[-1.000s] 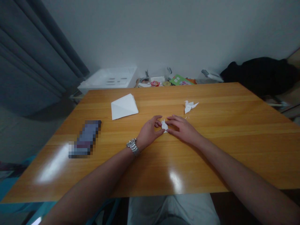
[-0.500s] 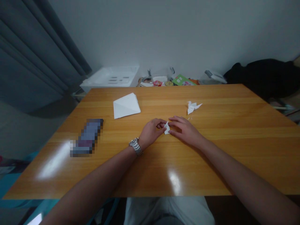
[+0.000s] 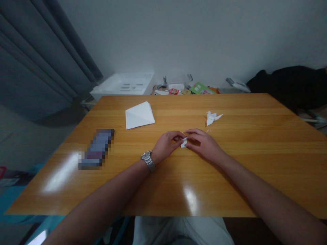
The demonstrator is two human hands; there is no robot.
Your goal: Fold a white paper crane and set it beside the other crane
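Note:
A small folded white paper piece (image 3: 184,143) lies on the wooden table (image 3: 255,149) between my two hands. My left hand (image 3: 167,145), with a metal watch on the wrist, pinches its left side with curled fingers. From the right, my right hand (image 3: 203,144) presses and pinches the same piece with its fingers together. Most of the paper is hidden under my fingertips. A finished white paper crane (image 3: 212,117) sits further back to the right, apart from both hands.
A folded white paper sheet (image 3: 139,115) lies at the back left of the table. A blurred dark flat object (image 3: 96,148) rests to the left. Behind the table are a white box (image 3: 122,85), small clutter and a black bundle (image 3: 288,85).
Both hands have closed tighter over the small paper, so less of it shows. The view has shifted slightly.

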